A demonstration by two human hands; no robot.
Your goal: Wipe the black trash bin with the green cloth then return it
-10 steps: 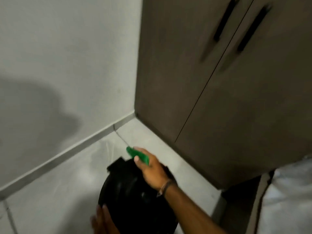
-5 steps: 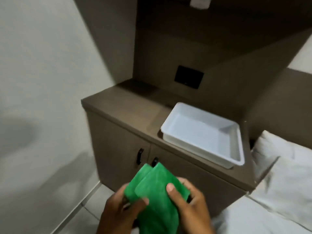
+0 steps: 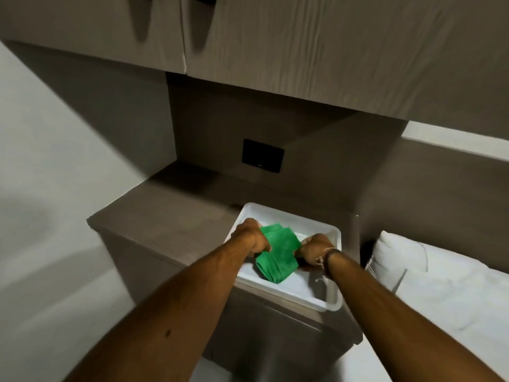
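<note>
The green cloth (image 3: 278, 252), folded, is inside the white plastic tray (image 3: 314, 297) on the brown cabinet top. My left hand (image 3: 252, 237) grips the cloth's left side and my right hand (image 3: 315, 250), with a bracelet at the wrist, grips its right side. Both arms reach forward over the tray's near rim. The black trash bin is out of view.
The brown counter (image 3: 170, 216) stretches left of the tray, with a black wall socket (image 3: 263, 159) behind it. Upper cabinets (image 3: 275, 45) overhang the counter. White bedding with a pillow (image 3: 399, 257) lies to the right, a white wall to the left.
One second ago I was down at the bin on the floor with the cloth. Since then the view rose, both hands took the cloth and moved it forward into the white tray.
</note>
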